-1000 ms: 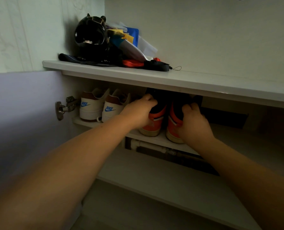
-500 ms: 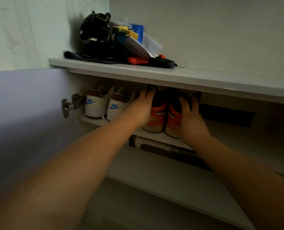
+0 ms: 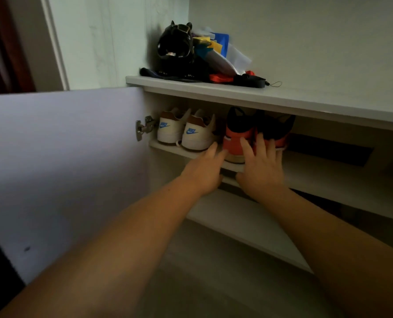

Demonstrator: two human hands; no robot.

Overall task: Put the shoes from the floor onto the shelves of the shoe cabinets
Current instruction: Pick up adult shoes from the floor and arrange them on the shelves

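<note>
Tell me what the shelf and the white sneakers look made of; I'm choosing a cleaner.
The shelf looks like white laminated board: flat, smooth, matte, square edge. The white sneakers look like smooth leather or synthetic, with brown collar trim and blue logos; the dim light leaves that open.

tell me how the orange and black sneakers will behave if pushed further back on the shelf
The orange and black sneakers would probably slide rather than roll, since their flat soles sit on the smooth white shelf. The high black collars look soft and may flex under fingers, while the heels look firmer. The white sneakers stand close on their left, so a skewed push might nudge them.
</note>
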